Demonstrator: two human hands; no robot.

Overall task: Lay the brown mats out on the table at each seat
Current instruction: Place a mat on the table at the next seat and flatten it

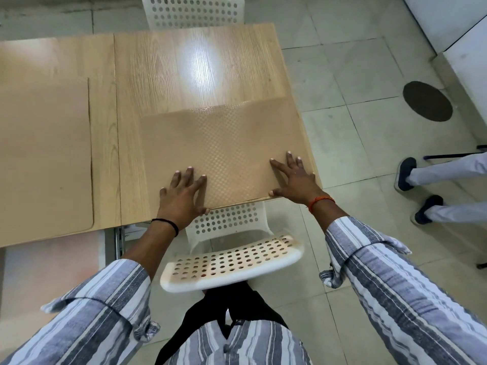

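Our fingers are spread flat, nothing grasped: the left hand presses palm-down on the near left part of the mat, little finger reaching onto bare wood, and the right hand presses the near right corner, thumb along the near edge. Under them the textured brown mat lies flat on the right section of the desk, its near edge running along the desk's near edge and its right side close to the desk's right edge. Out to the left, past the seam, a second mat lies flat on the other section. Below our hands a white perforated chair is tucked at this seat; another chair stands at the far side. On the tiled floor to the right we see someone's feet.
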